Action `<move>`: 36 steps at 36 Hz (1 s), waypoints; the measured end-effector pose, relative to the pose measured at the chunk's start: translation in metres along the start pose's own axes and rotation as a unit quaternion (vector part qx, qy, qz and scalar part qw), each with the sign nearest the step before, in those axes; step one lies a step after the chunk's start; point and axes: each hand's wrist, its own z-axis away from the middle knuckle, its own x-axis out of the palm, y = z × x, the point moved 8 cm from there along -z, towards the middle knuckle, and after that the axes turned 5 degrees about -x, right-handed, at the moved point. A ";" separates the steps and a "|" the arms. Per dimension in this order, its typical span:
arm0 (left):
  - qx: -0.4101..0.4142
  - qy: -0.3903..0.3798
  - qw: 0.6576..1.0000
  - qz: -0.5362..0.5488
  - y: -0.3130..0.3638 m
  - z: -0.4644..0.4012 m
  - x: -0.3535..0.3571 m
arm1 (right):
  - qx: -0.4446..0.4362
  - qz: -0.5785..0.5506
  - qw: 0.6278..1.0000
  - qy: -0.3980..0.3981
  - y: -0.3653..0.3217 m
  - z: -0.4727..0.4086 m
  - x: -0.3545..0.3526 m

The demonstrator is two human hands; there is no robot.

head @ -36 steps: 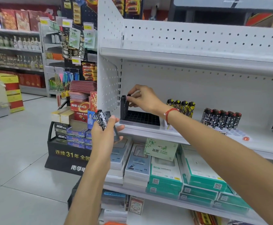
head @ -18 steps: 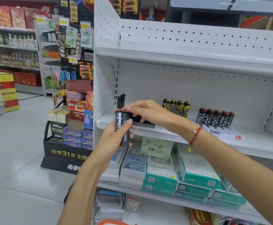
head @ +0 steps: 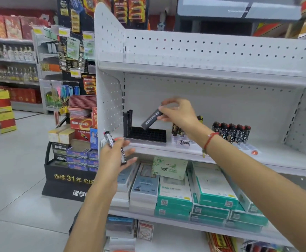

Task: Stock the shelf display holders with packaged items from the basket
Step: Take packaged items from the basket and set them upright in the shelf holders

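Right hand [head: 177, 113] is pinching a black lighter [head: 151, 119], tilted, lower end hanging just above the black holder tray [head: 146, 136]. Left hand [head: 114, 159] is gripping more lighters [head: 114, 147] at the shelf edge [head: 157, 150]. Tray slots are showing mostly open; three lighters are standing in its left corner.

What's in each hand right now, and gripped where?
Right hand pinches one black lighter at its upper end, tilted over the black holder tray. Left hand grips several lighters around their middles.
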 end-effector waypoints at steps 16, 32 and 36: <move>0.018 0.003 0.999 -0.028 0.001 -0.012 -0.009 | -0.042 0.137 0.988 0.062 0.035 -0.057 0.057; 0.010 0.002 1.000 -0.027 -0.003 -0.016 -0.008 | -0.124 0.209 0.962 -0.122 0.011 -0.063 0.087; 0.004 -0.005 1.000 -0.023 -0.003 -0.017 -0.010 | -0.102 0.160 0.969 -0.157 0.017 -0.062 0.096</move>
